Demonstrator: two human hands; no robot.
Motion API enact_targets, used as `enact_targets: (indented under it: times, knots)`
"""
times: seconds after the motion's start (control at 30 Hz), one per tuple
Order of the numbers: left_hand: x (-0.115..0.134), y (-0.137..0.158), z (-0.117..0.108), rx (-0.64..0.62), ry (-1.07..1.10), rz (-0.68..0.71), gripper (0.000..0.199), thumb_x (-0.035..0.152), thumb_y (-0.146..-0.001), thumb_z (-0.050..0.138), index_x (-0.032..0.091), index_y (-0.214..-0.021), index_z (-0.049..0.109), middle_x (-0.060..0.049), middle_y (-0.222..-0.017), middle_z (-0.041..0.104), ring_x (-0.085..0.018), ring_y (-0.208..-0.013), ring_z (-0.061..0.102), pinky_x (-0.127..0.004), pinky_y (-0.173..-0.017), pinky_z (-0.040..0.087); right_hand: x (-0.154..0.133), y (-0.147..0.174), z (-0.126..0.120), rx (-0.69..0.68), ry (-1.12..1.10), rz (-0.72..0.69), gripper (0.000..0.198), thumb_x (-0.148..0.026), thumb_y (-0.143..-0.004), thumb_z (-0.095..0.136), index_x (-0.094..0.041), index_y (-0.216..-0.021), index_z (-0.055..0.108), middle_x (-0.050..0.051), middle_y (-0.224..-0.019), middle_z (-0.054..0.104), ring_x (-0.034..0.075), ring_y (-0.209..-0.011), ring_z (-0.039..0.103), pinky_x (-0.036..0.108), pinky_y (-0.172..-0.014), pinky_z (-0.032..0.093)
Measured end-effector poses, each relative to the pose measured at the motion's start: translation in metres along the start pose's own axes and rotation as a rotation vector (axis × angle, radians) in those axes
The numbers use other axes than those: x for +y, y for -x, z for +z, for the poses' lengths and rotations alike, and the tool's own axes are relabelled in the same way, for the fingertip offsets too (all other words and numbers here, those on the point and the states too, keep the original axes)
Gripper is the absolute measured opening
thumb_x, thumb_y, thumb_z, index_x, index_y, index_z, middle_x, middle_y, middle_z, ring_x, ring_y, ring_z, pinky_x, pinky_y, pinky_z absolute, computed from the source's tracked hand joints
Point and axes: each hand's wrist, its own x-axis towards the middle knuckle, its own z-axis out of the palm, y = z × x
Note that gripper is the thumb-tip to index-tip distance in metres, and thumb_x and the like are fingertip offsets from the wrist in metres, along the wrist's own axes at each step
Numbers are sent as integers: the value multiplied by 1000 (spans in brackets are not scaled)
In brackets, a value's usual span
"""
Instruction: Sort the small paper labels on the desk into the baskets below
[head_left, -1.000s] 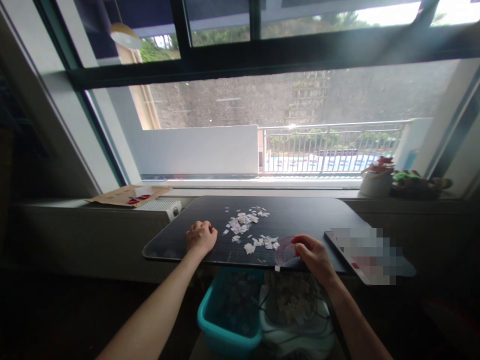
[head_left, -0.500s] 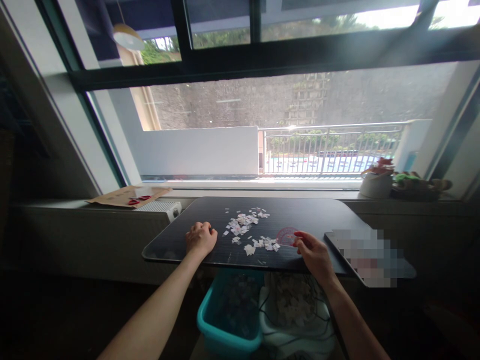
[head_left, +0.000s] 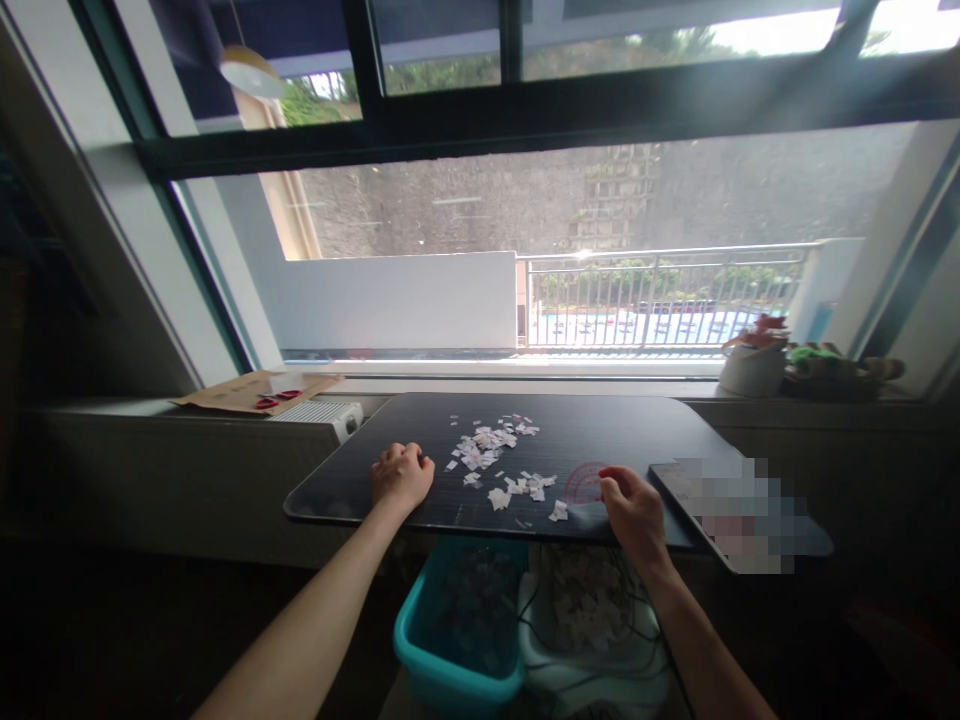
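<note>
My right hand [head_left: 634,510] is closed on the right edge of a clear protractor [head_left: 583,486] with red markings, low over the right part of the dark table [head_left: 615,425]. A small cluster of paper scraps [head_left: 558,511] lies just by the protractor's lower left edge. More white paper scraps [head_left: 480,450] are spread over the middle of the table, some in a loose group [head_left: 529,487] nearer me. My left hand [head_left: 403,477] rests on the table left of the scraps, its fingers curled into a loose fist with nothing showing in it.
A blurred-out flat panel [head_left: 694,510] lies at the table's right edge. Under the table stand a turquoise tub [head_left: 457,690] and a pale tub [head_left: 592,675], both holding scraps, with dark cables over the pale one. Red-handled scissors [head_left: 277,400] lie on brown paper [head_left: 217,395] at the left sill.
My right hand and the protractor have shifted slightly right and towards me. A cluster of scraps has moved nearer the front edge, apart from the nearer group. My left hand stays put.
</note>
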Motion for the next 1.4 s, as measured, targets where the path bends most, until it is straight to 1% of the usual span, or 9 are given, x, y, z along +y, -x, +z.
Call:
enact_targets:
  times: [0.4,0.47,0.6,0.7,0.8,0.97,1.1,1.23,1.4]
  knots:
    - [1,0,-2,-15,14,-3,27,33,-81,42,19,-93,61,-12,-101,58,-29,-97,54,-39,-80,41,4,1,0,46,118,-50,25,-35,-70,50,-18,-72,68,6,-62,68,21,-57,60,29,-56,42]
    - [0,1,-2,-8,8,-2,27,33,-81,42,19,-93,61,-12,-100,58,-29,-97,54,-39,-80,41,5,0,0,9,149,-41,27,-35,-71,50,-18,-78,69,5,-62,68,22,-59,61,30,-59,43]
    - [0,0,0,9,-2,2,27,33,-81,42,19,-93,61,-12,-100,58,-29,-96,54,-39,-80,41,8,-2,1,-83,112,-55,42,-32,-71,49,-16,-106,66,1,-59,67,20,-60,63,30,-66,46]
    - [1,0,0,4,-1,3,27,33,-81,42,19,-93,61,-12,-100,58,-29,-96,54,-39,-80,41,9,-1,3,-180,16,-72,46,-33,-72,50,-14,-112,63,1,-60,69,18,-56,61,29,-63,47]
    - [1,-1,-1,-2,0,2,27,33,-81,42,19,-93,61,-12,-100,58,-29,-96,54,-39,-80,41,8,0,3,-230,-56,-76,46,-34,-72,52,-13,-112,63,1,-63,69,16,-51,57,27,-56,45]
    - [1,0,-3,-16,9,1,27,33,-82,42,19,-94,61,-12,-101,57,-29,-97,53,-40,-80,41,8,3,0,-95,-63,-109,37,-31,-71,51,-13,-99,68,-1,-56,60,14,-49,52,24,-51,43]
    - [1,1,-4,-23,19,-5,27,33,-82,42,19,-94,61,-12,-101,57,-28,-97,53,-40,-81,41,10,4,0,-70,0,-122,29,-29,-70,51,-14,-85,70,0,-53,58,14,-49,51,23,-48,40]
    - [2,1,-6,-35,29,-11,28,33,-82,42,19,-96,61,-12,-102,57,-29,-98,53,-40,-82,41,10,4,2,-89,54,-138,26,-30,-71,51,-16,-82,71,1,-53,62,15,-49,55,24,-50,41]
    - [2,1,-5,-36,21,-5,28,33,-82,41,19,-95,61,-12,-101,57,-29,-97,53,-40,-81,41,7,4,1,-162,9,-133,25,-28,-73,52,-17,-86,70,2,-59,68,18,-58,64,26,-62,47]
